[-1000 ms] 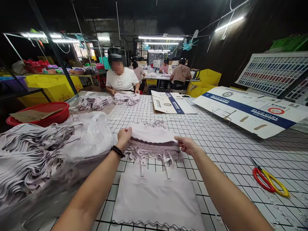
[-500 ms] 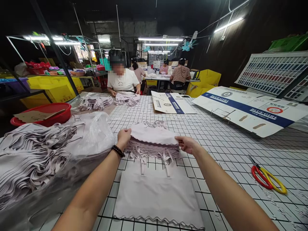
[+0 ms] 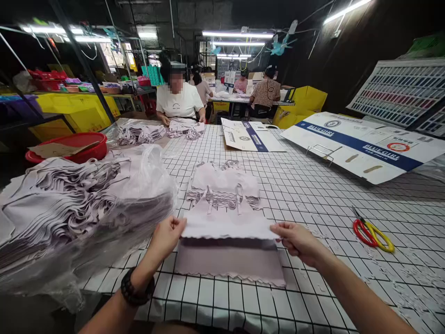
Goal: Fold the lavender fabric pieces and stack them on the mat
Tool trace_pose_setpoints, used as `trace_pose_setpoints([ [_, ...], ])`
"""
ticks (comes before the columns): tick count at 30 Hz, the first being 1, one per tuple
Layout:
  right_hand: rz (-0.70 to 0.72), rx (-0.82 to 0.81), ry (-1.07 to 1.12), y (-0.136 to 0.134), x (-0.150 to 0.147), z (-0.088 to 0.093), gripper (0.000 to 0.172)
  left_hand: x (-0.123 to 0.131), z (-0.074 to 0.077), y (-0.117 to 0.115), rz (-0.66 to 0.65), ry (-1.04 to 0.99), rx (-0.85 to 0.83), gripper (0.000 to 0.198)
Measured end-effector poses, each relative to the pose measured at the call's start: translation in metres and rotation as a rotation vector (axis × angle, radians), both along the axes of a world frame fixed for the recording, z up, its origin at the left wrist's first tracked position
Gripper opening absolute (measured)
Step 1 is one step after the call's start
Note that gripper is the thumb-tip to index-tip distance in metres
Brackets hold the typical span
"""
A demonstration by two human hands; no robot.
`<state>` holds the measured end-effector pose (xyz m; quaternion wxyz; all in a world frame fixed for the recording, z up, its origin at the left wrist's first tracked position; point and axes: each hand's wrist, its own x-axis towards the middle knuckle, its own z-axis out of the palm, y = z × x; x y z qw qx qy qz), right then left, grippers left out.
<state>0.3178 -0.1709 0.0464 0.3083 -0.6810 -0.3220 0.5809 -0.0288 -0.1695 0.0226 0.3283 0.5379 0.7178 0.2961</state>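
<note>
A pale pink camisole [image 3: 225, 225] with thin straps lies on the grid-patterned table. My left hand [image 3: 169, 235] pinches the left end of its raised upper hem, and my right hand [image 3: 295, 239] pinches the right end. The lifted layer is stretched between them, exposing the inner side of the lower layer [image 3: 231, 262] with its wavy edge toward me. Just beyond the straps is a stack of similar folded camisoles [image 3: 224, 185].
At left, a big pile of camisoles [image 3: 69, 204] sits in clear plastic beside a red basin [image 3: 86, 148]. Scissors [image 3: 373, 234] with red and yellow handles lie at right. Flattened cartons [image 3: 361, 146] are farther back. A person [image 3: 179, 102] across the table handles similar garments.
Both hands have let go of the garment on the stack and come nearer to me. They now hold up the front hem of the camisole that was lying flat. The view has tilted down.
</note>
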Motion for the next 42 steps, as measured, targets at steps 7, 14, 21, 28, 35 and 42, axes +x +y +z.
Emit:
trace_pose_setpoints([
  [7,0.012,0.003,-0.077,-0.05,-0.007,-0.032,0.028,-0.01,-0.028,-0.044,-0.017,0.154,-0.159,0.037],
  [14,0.044,0.046,-0.193,-0.069,-0.01,-0.026,0.03,-0.007,-0.008,-0.055,-0.042,0.252,-0.212,0.035],
  [21,0.109,0.013,-0.385,-0.07,-0.012,-0.04,0.023,-0.006,-0.016,-0.059,-0.056,0.336,-0.262,0.033],
  [28,0.212,-0.007,-0.471,-0.07,-0.01,-0.039,0.019,-0.006,-0.014,-0.058,-0.075,0.354,-0.304,0.034],
  [35,0.23,0.117,-0.807,-0.017,0.006,-0.012,0.023,0.0,-0.004,-0.042,-0.084,0.428,-0.023,0.039],
  [42,-0.029,0.333,-0.82,0.115,-0.008,-0.025,0.028,0.041,0.007,0.1,0.002,0.394,0.191,0.037],
])
